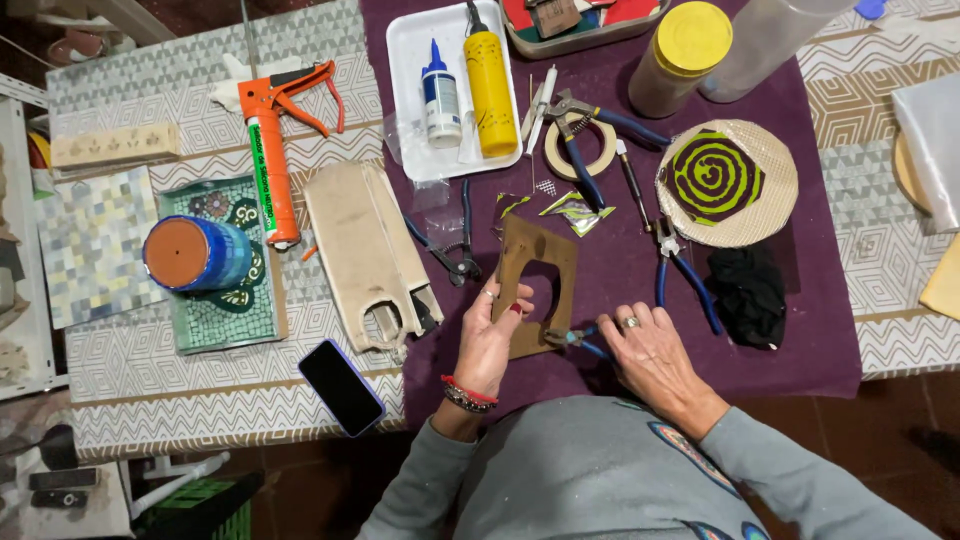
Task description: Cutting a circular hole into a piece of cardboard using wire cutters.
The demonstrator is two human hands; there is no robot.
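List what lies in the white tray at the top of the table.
In the white tray lie a small white glue bottle with a blue nozzle and a yellow bottle. What they cover cannot be seen.

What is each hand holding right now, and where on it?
The left hand grips the brown cut-out piece by its lower left edge. The right hand holds blue-handled pliers by the handles, jaws at the piece's lower edge.
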